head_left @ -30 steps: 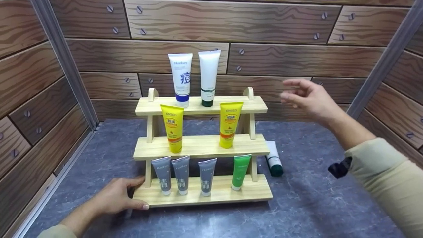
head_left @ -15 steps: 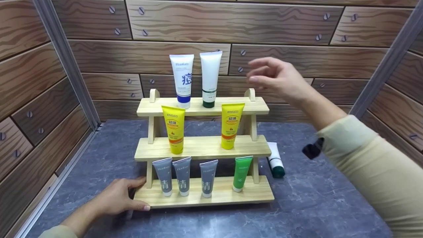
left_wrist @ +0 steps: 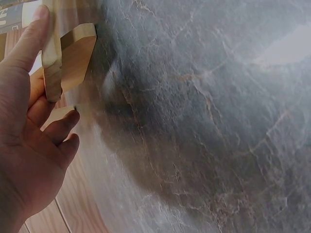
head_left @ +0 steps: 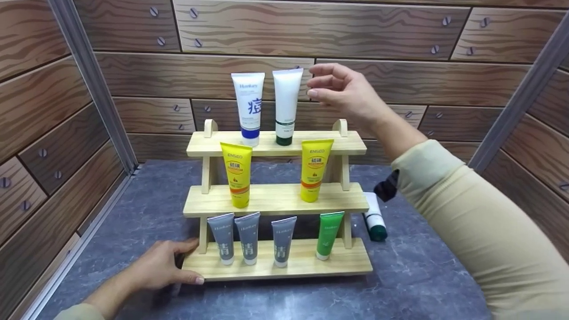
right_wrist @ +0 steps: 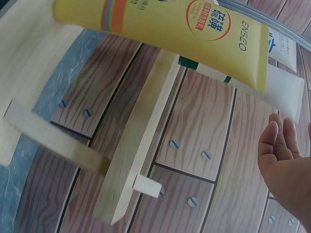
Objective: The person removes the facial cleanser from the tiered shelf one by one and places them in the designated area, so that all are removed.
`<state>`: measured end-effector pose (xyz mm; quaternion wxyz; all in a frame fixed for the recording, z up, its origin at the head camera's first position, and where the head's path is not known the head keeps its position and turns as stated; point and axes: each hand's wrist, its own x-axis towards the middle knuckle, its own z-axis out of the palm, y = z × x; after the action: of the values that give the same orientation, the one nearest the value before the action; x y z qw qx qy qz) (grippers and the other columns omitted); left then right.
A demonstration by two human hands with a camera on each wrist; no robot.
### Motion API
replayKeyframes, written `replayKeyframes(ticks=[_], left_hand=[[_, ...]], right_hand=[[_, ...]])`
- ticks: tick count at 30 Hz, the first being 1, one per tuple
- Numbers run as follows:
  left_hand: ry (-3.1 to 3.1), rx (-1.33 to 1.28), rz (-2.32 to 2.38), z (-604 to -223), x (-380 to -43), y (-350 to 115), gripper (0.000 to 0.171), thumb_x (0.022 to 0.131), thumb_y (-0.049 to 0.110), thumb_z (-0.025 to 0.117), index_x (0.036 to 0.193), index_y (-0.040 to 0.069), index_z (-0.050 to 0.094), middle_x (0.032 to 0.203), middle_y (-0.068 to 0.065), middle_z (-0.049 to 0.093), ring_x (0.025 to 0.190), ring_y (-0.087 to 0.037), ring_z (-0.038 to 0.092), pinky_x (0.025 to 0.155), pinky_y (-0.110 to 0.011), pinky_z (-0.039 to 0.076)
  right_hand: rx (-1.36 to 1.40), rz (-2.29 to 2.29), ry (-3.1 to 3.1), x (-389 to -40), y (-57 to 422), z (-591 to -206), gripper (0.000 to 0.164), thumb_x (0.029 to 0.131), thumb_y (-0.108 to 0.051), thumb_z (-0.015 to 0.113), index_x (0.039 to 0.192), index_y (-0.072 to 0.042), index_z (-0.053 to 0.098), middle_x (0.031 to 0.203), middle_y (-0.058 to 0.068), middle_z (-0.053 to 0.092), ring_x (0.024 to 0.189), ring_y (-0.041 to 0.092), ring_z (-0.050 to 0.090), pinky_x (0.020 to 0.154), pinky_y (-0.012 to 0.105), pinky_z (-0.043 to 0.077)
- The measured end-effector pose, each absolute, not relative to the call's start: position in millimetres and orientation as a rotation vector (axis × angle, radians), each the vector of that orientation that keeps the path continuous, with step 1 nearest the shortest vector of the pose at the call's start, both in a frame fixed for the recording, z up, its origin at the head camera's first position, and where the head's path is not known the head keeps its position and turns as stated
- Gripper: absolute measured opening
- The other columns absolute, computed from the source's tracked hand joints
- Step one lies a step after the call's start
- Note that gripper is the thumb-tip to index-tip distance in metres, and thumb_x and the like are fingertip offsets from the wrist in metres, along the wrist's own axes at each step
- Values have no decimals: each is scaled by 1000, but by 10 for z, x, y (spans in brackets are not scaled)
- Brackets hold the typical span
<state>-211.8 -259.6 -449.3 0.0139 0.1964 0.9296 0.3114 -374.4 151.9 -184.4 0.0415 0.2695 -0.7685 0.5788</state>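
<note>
My left hand grips the left end of the bottom step of a three-tier wooden display stand. In the left wrist view its thumb and fingers pinch the board's edge. My right hand, fingers loosely bent and holding nothing, hovers just right of a white tube with a dark green cap on the top tier. Left of that stands a white tube with a blue band. Two yellow tubes, one on the left and one on the right, stand on the middle tier.
On the bottom tier stand several grey tubes and a green tube. Another white tube with a green cap lies on the dark marbled table, right of the stand. Wood-patterned walls enclose the back and sides.
My right hand has moved left and slightly up, from beyond the stand's right side to close beside the white green-capped tube. The left hand keeps its hold on the stand.
</note>
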Motion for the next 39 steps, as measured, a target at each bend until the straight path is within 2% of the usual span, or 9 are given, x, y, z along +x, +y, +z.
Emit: replayKeyframes(ticks=[4,12,19,24,30,39], left_hand=[[2901,620,974,-4489,-2120,-2587,98,70,53,96,143,-3,63,138,-24,67,128,-40,63,109,-60,48],[2908,616,972,-4494,-2116,-2591,98,70,54,96,144,-2,63,139,-23,66,128,-39,63,109,-60,49],[2915,626,962,-4512,-2128,-2611,96,71,54,96,143,-1,64,139,-21,67,129,-39,62,109,-60,48],[2910,614,962,-4511,-2123,-2611,97,71,55,96,143,-1,64,139,-22,67,129,-40,62,109,-61,48],[2900,600,969,-4503,-2111,-2607,98,70,54,96,144,-2,63,139,-23,66,129,-43,62,109,-62,47],[2897,593,972,-4498,-2113,-2597,98,70,54,96,144,-2,63,139,-23,66,128,-43,63,109,-61,48]], right_hand=[[809,1849,-2296,-3795,1459,-1835,48,100,-11,76,146,-15,62,136,14,65,115,25,64,99,39,53],[823,1978,-2228,-3881,1355,-1841,48,98,-6,76,144,-11,63,129,11,69,109,22,65,89,32,54],[873,2061,-2201,-3912,1263,-1858,44,99,-3,73,141,-13,66,130,12,68,111,24,64,90,32,53],[885,2099,-2214,-3929,1209,-1880,43,100,-1,72,141,-11,66,131,14,67,112,26,63,93,35,54],[886,2080,-2276,-3940,1163,-1934,43,101,-2,70,142,-16,66,134,14,63,120,29,60,105,44,50],[864,2122,-2270,-3959,1127,-1984,46,100,3,69,142,-17,66,133,15,61,130,32,57,112,46,50]])
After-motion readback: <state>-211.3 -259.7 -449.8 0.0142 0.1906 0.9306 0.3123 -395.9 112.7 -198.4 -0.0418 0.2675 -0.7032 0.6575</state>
